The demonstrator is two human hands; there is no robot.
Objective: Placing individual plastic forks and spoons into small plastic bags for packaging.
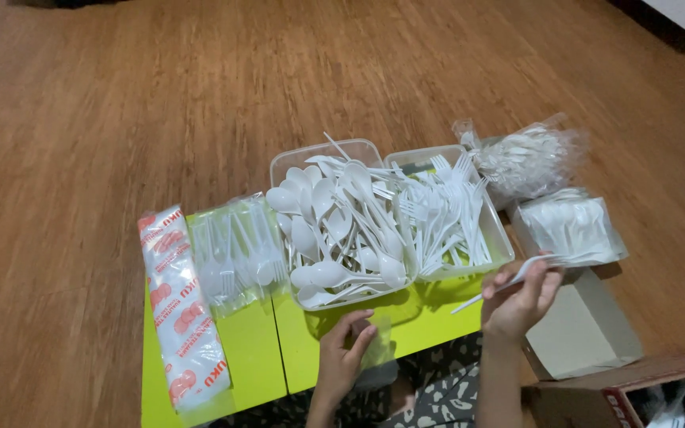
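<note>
Head view: sorting of white plastic cutlery over a lime-green table.

Right hand, fingers pinched on white plastic utensils, held just right of the fork tray. Left hand, fingers curled on a small clear plastic sleeve, at the near table edge below the spoon tray. Further left, packed cutlery sleeves and a printed napkin pack; right, bagged cutlery above a cardboard box.
</note>
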